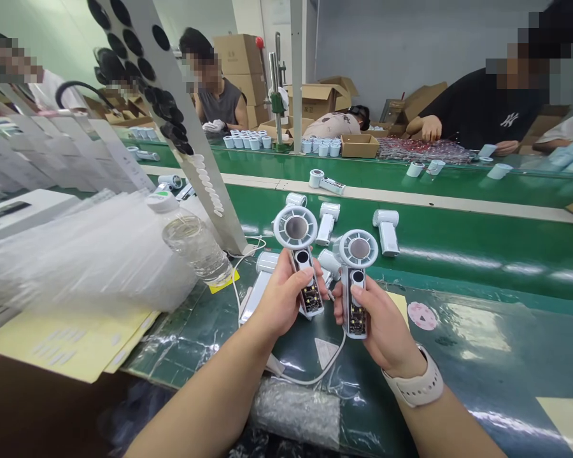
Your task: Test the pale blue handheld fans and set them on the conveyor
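Observation:
My left hand (279, 299) is closed round the handle of a white hand-held fan (298, 245) with its circuit board showing; the thumb rests near the button hole. My right hand (379, 318) grips a second white fan (357, 267) the same way, also with the board exposed. Both fans stand upright, side by side, over the dark green work mat (482, 343). A white watch is on my right wrist. A white cable (315, 375) loops on the mat beneath my hands.
Several more white fans (386, 229) lie on the green conveyor belt (458, 254) ahead. A clear water bottle (193, 238) leans at left beside plastic bags and yellow paper (71, 343). Other people work across the belt among cardboard boxes (360, 145).

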Demonstrator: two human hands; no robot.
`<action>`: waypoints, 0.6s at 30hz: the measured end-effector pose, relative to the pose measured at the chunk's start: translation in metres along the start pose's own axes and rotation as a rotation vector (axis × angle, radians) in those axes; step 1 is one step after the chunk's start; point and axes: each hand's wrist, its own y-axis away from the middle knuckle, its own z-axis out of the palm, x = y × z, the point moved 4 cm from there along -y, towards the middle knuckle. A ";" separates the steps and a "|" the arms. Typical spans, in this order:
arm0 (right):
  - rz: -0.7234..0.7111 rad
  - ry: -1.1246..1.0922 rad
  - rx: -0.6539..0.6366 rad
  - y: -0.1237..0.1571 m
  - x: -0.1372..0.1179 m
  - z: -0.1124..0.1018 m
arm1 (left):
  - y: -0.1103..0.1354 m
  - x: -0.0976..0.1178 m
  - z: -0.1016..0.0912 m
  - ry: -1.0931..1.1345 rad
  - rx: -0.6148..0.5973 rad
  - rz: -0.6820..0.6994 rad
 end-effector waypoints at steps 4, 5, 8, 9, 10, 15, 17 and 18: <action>-0.003 -0.014 -0.031 -0.001 -0.001 0.000 | 0.000 0.000 0.000 -0.015 0.002 -0.036; -0.006 -0.011 -0.033 -0.001 -0.001 -0.001 | 0.000 0.000 0.000 -0.021 0.012 -0.044; -0.022 0.016 -0.036 -0.001 -0.001 -0.001 | 0.000 0.001 -0.001 -0.027 0.045 -0.046; -0.029 0.027 -0.039 0.000 -0.001 -0.001 | 0.000 0.001 -0.001 -0.019 0.043 -0.041; -0.034 0.036 -0.045 0.000 -0.001 0.000 | 0.000 0.001 0.000 -0.005 0.029 -0.035; -0.059 0.052 -0.065 0.001 -0.004 0.000 | 0.000 -0.002 0.000 0.003 -0.049 -0.036; -0.060 0.051 -0.060 0.001 -0.004 0.000 | -0.001 -0.003 -0.002 -0.055 -0.035 -0.063; -0.054 0.048 -0.057 0.001 -0.004 -0.001 | -0.001 -0.004 -0.002 -0.083 -0.023 -0.076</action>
